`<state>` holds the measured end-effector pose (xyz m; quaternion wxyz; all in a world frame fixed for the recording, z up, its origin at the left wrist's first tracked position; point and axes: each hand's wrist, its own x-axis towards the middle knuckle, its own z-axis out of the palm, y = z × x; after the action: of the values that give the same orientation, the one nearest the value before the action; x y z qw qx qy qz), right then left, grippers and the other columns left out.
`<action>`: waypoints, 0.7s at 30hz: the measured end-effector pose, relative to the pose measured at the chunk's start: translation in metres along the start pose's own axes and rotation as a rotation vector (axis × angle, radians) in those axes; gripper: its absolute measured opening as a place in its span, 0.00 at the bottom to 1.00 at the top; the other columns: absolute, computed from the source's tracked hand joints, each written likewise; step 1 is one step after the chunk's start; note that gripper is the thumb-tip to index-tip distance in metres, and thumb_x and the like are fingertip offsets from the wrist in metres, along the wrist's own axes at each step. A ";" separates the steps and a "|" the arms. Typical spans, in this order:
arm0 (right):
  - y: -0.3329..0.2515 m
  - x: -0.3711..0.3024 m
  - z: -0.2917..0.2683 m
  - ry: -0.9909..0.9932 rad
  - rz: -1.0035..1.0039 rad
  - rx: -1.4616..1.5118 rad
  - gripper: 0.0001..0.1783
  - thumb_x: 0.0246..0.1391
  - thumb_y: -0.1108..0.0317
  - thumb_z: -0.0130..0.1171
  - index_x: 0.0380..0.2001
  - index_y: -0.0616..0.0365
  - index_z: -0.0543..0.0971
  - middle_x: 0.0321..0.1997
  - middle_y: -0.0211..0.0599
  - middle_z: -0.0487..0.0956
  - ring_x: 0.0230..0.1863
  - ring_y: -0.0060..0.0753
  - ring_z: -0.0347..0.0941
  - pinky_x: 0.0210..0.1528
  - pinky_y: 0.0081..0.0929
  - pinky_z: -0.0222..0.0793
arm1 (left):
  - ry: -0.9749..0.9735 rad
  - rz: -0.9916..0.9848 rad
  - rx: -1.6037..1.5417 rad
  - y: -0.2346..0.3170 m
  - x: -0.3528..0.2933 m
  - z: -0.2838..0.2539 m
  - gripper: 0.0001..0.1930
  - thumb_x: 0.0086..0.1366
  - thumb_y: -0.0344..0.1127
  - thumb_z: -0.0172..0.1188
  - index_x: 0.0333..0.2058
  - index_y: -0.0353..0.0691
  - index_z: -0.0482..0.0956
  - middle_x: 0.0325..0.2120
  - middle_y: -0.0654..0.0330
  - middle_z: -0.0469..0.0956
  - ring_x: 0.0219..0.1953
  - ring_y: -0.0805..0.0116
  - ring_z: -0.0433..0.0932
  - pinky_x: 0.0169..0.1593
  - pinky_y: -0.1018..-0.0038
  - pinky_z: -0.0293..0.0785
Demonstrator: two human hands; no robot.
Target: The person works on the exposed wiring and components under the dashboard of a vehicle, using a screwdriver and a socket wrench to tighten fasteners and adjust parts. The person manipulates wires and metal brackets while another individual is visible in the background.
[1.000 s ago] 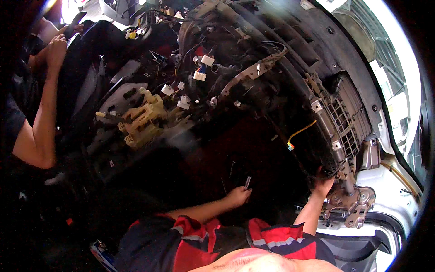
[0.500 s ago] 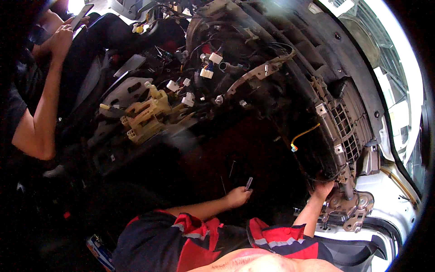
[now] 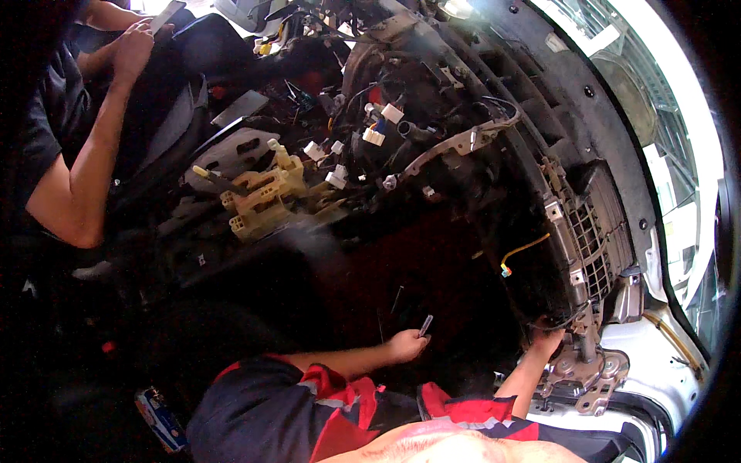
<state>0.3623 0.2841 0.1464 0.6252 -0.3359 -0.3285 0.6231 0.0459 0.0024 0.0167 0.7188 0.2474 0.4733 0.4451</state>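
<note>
My left hand [image 3: 404,346] is closed around a short, slim silver tool [image 3: 425,325] that sticks up past the fingers. Its exact kind is too small to tell. My right hand [image 3: 547,339] reaches in at the lower right end of the stripped dashboard frame [image 3: 573,266], beside dark cables. Its fingers are lost in shadow there, so what they grip is hidden. Just below that hand sits a metal hinge bracket [image 3: 590,376] on the white door-side body. A yellow wire [image 3: 525,250] with a small connector hangs above and left of the right hand.
Loose white connectors [image 3: 374,136] and wiring hang across the upper middle. A cream plastic bracket [image 3: 270,193] stands left of them. At far left, another person's arm [image 3: 94,166] is raised, the hands holding a phone [image 3: 167,15]. A blue-and-white box [image 3: 160,420] lies lower left.
The whole view has shifted, so the dashboard parts sit a little further right and lower. My left hand keeps the silver tool, and my right hand stays at the frame's end.
</note>
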 end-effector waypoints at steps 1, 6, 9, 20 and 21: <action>0.010 -0.004 0.017 0.180 -0.017 -0.129 0.19 0.56 0.58 0.53 0.46 0.57 0.75 0.52 0.36 0.76 0.50 0.38 0.71 0.49 0.36 0.70 | 0.019 -0.011 0.028 -0.002 -0.001 -0.004 0.14 0.66 0.42 0.49 0.24 0.42 0.70 0.15 0.69 0.66 0.17 0.75 0.65 0.21 0.74 0.61; 0.011 -0.023 0.037 -0.147 -0.708 -1.666 0.26 0.50 0.70 0.59 0.54 0.63 0.69 0.54 0.39 0.73 0.50 0.40 0.69 0.55 0.38 0.66 | 0.003 0.092 -0.041 -0.006 -0.002 -0.002 0.13 0.66 0.43 0.50 0.25 0.43 0.70 0.16 0.70 0.66 0.18 0.76 0.65 0.21 0.74 0.61; 0.022 -0.026 0.038 -0.024 -0.327 -0.833 0.26 0.50 0.68 0.59 0.52 0.68 0.70 0.56 0.45 0.73 0.55 0.40 0.68 0.61 0.34 0.60 | -0.062 0.085 -0.123 -0.020 0.013 -0.001 0.13 0.66 0.43 0.51 0.25 0.43 0.71 0.16 0.70 0.67 0.18 0.77 0.65 0.21 0.74 0.61; 0.019 -0.044 0.062 -0.102 -0.575 -1.336 0.25 0.49 0.69 0.59 0.51 0.67 0.71 0.54 0.47 0.73 0.54 0.40 0.68 0.58 0.37 0.62 | 0.097 0.104 0.020 -0.023 0.009 0.000 0.19 0.64 0.49 0.51 0.24 0.38 0.74 0.16 0.60 0.72 0.20 0.67 0.71 0.25 0.65 0.67; 0.018 -0.054 0.076 -0.087 -0.572 -1.297 0.24 0.49 0.69 0.58 0.50 0.67 0.71 0.54 0.46 0.74 0.54 0.41 0.69 0.58 0.37 0.63 | 0.091 0.079 0.045 -0.022 0.012 0.001 0.19 0.64 0.48 0.51 0.24 0.38 0.73 0.16 0.60 0.72 0.20 0.67 0.71 0.25 0.65 0.67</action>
<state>0.2892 0.2308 0.1741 0.4247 -0.5158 -0.7333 0.1260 0.0573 0.0018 -0.0057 0.6724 0.2617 0.5054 0.4733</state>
